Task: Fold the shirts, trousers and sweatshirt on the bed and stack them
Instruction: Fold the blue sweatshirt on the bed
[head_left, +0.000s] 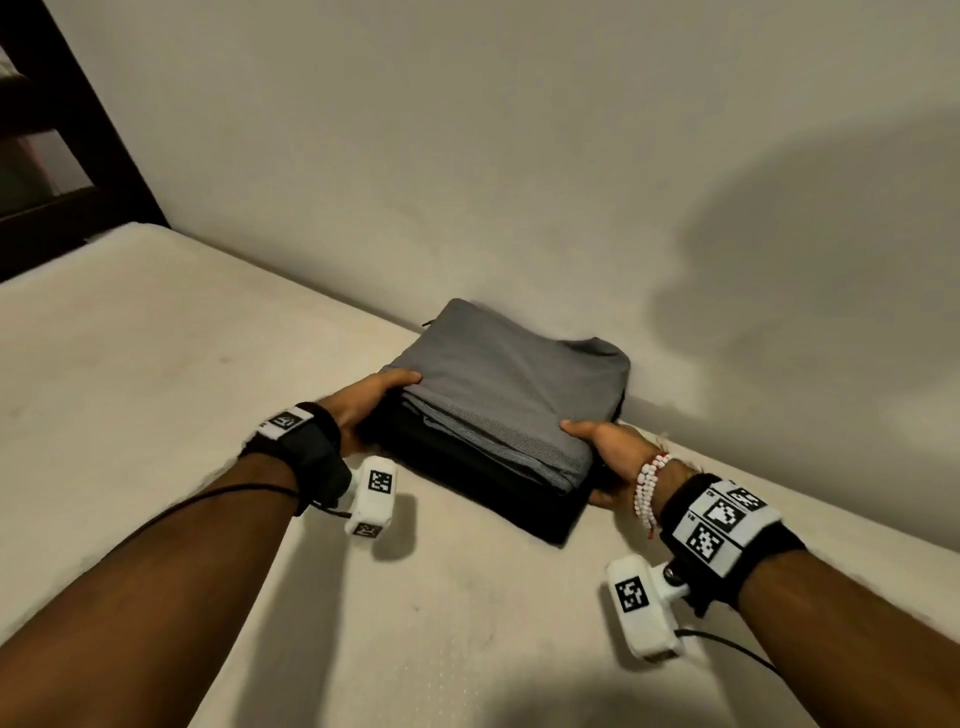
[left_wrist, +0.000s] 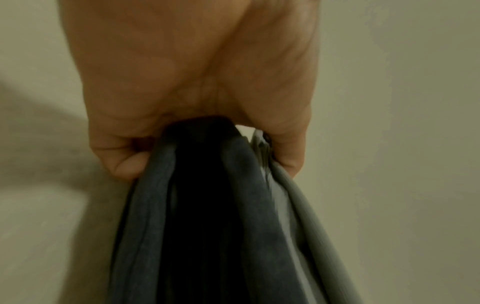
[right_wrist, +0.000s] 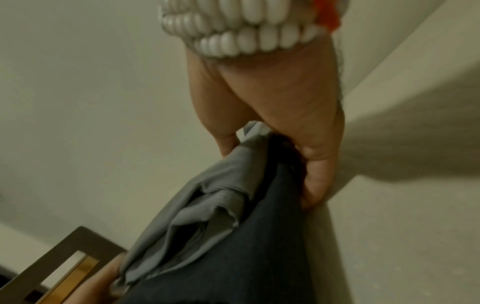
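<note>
A stack of folded clothes (head_left: 498, 410) sits on the bed near the wall, with a grey striped garment (head_left: 509, 384) on top and dark garments (head_left: 467, 478) beneath. My left hand (head_left: 374, 400) grips the stack's left side, thumb on top and fingers underneath. My right hand (head_left: 602, 452) grips the near right corner the same way. In the left wrist view my left hand (left_wrist: 197, 127) pinches the dark and grey layers (left_wrist: 213, 216). In the right wrist view my right hand (right_wrist: 280, 131) clamps the grey garment (right_wrist: 197, 216) over the dark fabric (right_wrist: 246, 257).
The bed's cream mattress (head_left: 182, 364) spreads out to the left and in front of the stack. A plain wall (head_left: 467, 156) runs right behind the stack. A dark wooden headboard (head_left: 57, 156) stands at the far left.
</note>
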